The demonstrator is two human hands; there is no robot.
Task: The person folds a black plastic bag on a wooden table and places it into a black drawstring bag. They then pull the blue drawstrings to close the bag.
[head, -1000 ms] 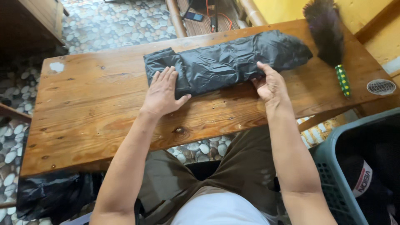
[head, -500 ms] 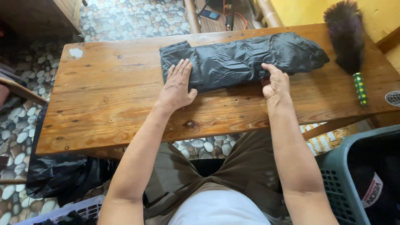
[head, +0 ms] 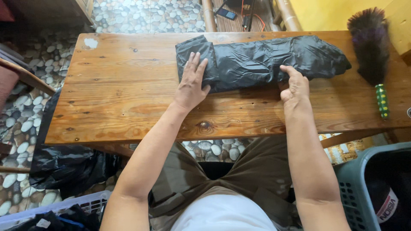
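Note:
A crumpled black plastic bag (head: pixel 257 60), folded into a long strip, lies across the far half of a wooden table (head: pixel 128 102). My left hand (head: pixel 191 83) rests flat on the bag's left end, fingers spread. My right hand (head: pixel 294 84) is at the bag's near edge toward the right, fingers curled and pinching the plastic.
A dark feather duster (head: pixel 371 47) with a green beaded handle lies at the table's right end. A grey-blue laundry basket (head: pixel 368 188) stands at lower right. Another black bag (head: pixel 64 164) lies on the pebble floor at lower left, beside a white basket (head: pixel 64 209).
The view has shifted, so the table sits further right and lower. My right hand's fingers have curled from a flatter pose into a pinch on the bag's edge. The left hand stays flat.

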